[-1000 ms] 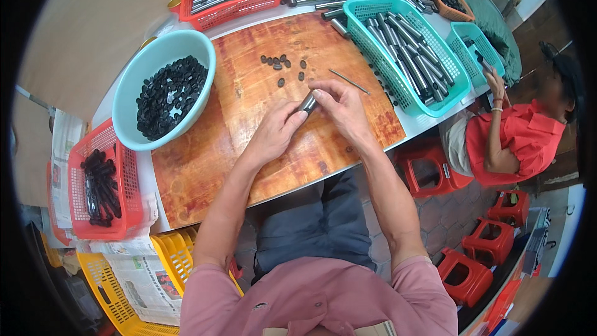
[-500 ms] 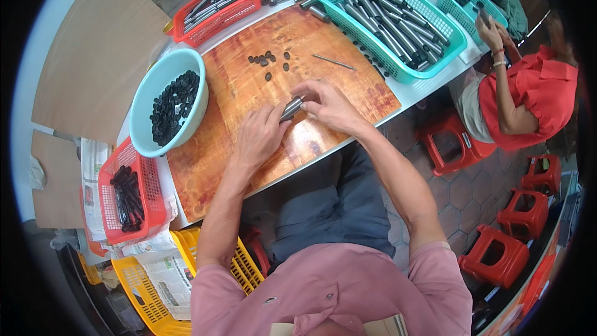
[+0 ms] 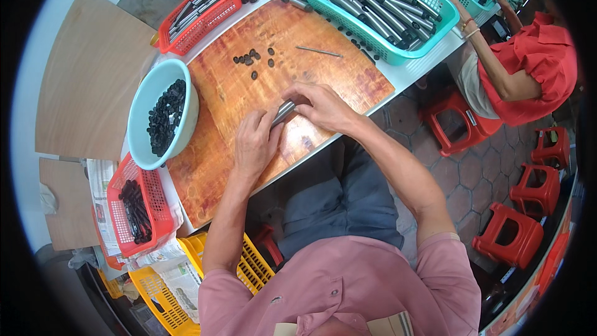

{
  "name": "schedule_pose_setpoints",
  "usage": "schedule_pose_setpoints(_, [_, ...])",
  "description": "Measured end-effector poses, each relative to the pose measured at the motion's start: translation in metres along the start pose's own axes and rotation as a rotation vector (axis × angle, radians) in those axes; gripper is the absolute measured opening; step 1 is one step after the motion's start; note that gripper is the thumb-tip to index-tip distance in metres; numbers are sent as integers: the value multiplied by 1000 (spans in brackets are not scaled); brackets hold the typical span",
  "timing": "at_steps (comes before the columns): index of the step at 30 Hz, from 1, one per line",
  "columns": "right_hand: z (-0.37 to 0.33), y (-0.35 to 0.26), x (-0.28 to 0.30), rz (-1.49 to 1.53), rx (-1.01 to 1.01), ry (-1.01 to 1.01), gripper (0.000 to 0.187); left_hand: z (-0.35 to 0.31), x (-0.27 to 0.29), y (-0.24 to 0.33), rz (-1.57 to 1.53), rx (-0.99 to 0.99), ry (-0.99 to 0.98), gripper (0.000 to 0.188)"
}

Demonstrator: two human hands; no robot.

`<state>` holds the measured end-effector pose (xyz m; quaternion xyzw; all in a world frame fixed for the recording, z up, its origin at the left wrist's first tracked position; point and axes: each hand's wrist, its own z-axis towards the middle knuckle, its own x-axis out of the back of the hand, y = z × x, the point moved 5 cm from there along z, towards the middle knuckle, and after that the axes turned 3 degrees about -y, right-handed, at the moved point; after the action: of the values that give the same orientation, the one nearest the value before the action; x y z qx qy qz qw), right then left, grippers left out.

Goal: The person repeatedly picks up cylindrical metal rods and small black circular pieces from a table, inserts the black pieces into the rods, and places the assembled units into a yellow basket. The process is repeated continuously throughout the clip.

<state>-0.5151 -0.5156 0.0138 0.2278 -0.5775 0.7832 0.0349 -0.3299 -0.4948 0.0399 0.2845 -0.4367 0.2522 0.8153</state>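
A short silvery metal tube (image 3: 284,112) lies tilted between my two hands, low over the wooden board (image 3: 224,102). My left hand (image 3: 256,142) is closed round its nearer end, which the fingers mostly hide. At the far end, my right hand (image 3: 318,107) curls its thumb and fingers on the tube. Beyond the hands, several small black oval caps (image 3: 250,59) are scattered on the board. To their right rests a thin metal rod (image 3: 319,51).
At left stand a light blue bowl (image 3: 134,126) of black caps and a red basket (image 3: 163,213) of black parts. A red basket (image 3: 234,5) and a teal basket (image 3: 415,55) hold tubes behind. A person in red (image 3: 528,74) works at right, near red stools (image 3: 509,235).
The whole view has shifted a little. My hands still hold the tube, my right fingers now wrapped further over its far end. The other person's hands have moved apart by the small teal basket.
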Motion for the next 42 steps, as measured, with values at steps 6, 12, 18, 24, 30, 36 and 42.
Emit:
schedule_pose_setpoints(6, [-3, -2, 1, -37, 70, 18, 38, 1, 1, -1, -82, 76, -61, 35])
schedule_pose_setpoints(12, [28, -11, -2, -86, -13, 26, 25, 5, 1, -4, -107, 94, -108, 31])
schedule_pose_setpoints(18, [73, -3, -32, -490, 15, 190, 20, 15, 6, 1, -52, 54, -175, 29])
schedule_pose_setpoints(24, [75, -4, -38, -640, -20, 192, 19, 11, 2, -10, -167, 105, -137, 28])
schedule_pose_setpoints(30, [76, -7, -38, -670, -6, 222, 27, 11, 3, -18, -277, 173, -135, 27])
schedule_pose_setpoints(36, [67, -12, -40, -703, 3, 248, 26, 4, -1, -13, -237, 116, -92, 26])
schedule_pose_setpoints(42, [70, -12, -37, -708, -34, 273, 25, 7, 1, -10, -174, 77, -81, 27])
